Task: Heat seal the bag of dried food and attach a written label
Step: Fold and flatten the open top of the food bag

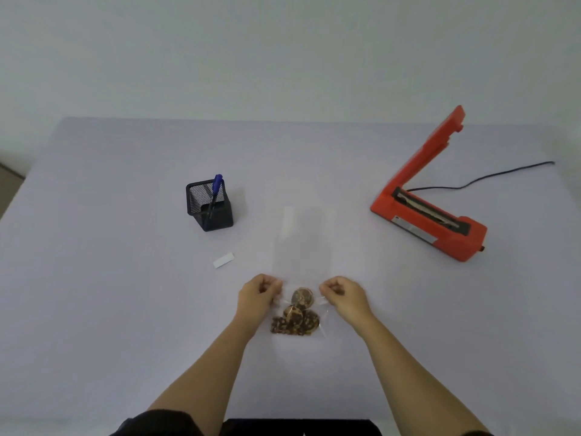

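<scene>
From the head view, a pale table [125,309] filled the lower scene against a plain wall; a long clear bag [300,247] lay flat near the centre, its open empty end running toward twelve o'clock and its filled end toward six o'clock; dried food [297,316], brown slices and small bits, sat bunched in that near end, between the two hands. The left hand [256,295] was curled with fingers closed together, pinching the bag's left edge at about nine o'clock of the food; the right hand [344,295] was likewise curled, its fingers pinched on the bag's right edge at about three o'clock of the food; both forearms reached in from six o'clock. A small white label [223,260] lay flat on the table at about ten o'clock from the left hand, apart from the bag; beyond it, at eleven o'clock, stood a black mesh pen holder [210,206] with a blue pen [215,188] leaning inside. An orange heat sealer [430,215] sat well apart at two o'clock of the bag, its arm raised open; its black cord [490,176] trailed away toward three o'clock.
</scene>
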